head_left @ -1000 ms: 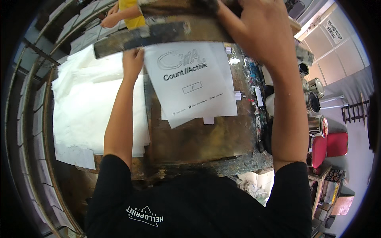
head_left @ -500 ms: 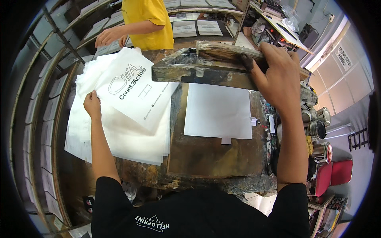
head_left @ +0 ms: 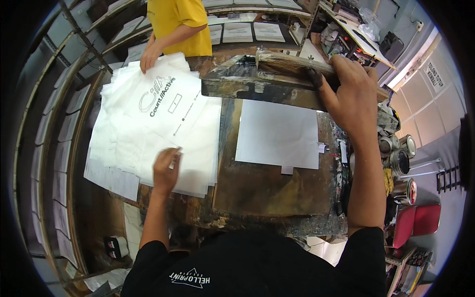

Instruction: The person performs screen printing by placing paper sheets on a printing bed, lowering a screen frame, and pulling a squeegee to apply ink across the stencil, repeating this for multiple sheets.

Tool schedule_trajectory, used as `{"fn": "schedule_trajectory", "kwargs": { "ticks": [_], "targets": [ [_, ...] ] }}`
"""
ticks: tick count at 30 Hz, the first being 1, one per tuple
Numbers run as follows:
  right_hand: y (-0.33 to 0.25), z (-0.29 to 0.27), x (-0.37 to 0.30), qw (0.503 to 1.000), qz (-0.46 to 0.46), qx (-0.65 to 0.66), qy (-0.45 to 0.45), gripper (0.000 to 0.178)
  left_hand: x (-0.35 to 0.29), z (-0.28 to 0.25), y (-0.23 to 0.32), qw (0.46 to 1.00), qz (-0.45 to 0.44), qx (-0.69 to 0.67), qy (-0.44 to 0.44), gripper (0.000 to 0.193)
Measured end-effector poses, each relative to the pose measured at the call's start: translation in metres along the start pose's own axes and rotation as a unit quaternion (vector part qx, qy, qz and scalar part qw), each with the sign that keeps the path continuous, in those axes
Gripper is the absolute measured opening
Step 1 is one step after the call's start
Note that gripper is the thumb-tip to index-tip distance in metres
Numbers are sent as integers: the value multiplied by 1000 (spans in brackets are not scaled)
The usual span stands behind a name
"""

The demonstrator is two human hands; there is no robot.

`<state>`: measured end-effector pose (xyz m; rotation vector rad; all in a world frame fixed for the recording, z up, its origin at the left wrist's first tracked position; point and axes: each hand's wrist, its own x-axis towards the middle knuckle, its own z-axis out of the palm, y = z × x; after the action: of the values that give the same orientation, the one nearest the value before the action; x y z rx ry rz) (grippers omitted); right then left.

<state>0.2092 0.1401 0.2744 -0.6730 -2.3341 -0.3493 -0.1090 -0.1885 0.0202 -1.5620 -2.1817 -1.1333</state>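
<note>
My right hand [head_left: 352,91] grips a paint-stained wooden screen printing frame [head_left: 267,90] at its right part, the thumb dark with ink. It is raised and tilted over a white sheet [head_left: 278,133] on the brown printing board [head_left: 274,193]. Along the frame's top, a wooden bar [head_left: 289,63] reaches under my fingers. Slightly blurred, my left hand [head_left: 166,171] is over the near part of the stack of thin white sheets [head_left: 195,171], its fingertips pinched together; what they hold, if anything, I cannot make out. A printed sheet [head_left: 161,106] lies on the stack beyond it.
Opposite, a person in a yellow shirt [head_left: 185,32] has a hand [head_left: 151,55] at the printed sheet's far edge. Racks of sheets [head_left: 64,128] line the left side. Cans [head_left: 405,190] and a red chair [head_left: 425,220] stand at the right.
My left hand has left the printed sheet's left edge and moved right and nearer. The printed sheet has shifted on the stack. The other person's hand has come down to it. My right hand keeps its grip.
</note>
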Motion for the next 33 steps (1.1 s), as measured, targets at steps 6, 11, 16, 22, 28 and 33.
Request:
{"fn": "schedule_trajectory", "kwargs": {
  "ticks": [6, 11, 16, 22, 28, 33],
  "targets": [
    [-2, -2, 3, 1000, 24, 6, -18, 46, 19, 25, 32, 989, 88, 5, -116, 29],
    [-3, -4, 4, 1000, 19, 10, -18, 46, 119, 54, -35, 966, 68, 173, -182, 55],
    [-2, -4, 9, 999, 27, 5, -23, 41, 219, 84, -84, 861, 135, 378, -311, 90],
    [1, -2, 16, 1000, 5, 8, 10, 43, 237, 121, -92, 869, 64, 398, -288, 62],
    [2, -2, 15, 1000, 4, 14, 2, 44, 187, 111, -98, 942, 78, 304, -117, 28],
    [3, -3, 13, 1000, 7, 19, -5, 45, 178, 92, -92, 950, 129, 280, -44, 19]
  ]
}}
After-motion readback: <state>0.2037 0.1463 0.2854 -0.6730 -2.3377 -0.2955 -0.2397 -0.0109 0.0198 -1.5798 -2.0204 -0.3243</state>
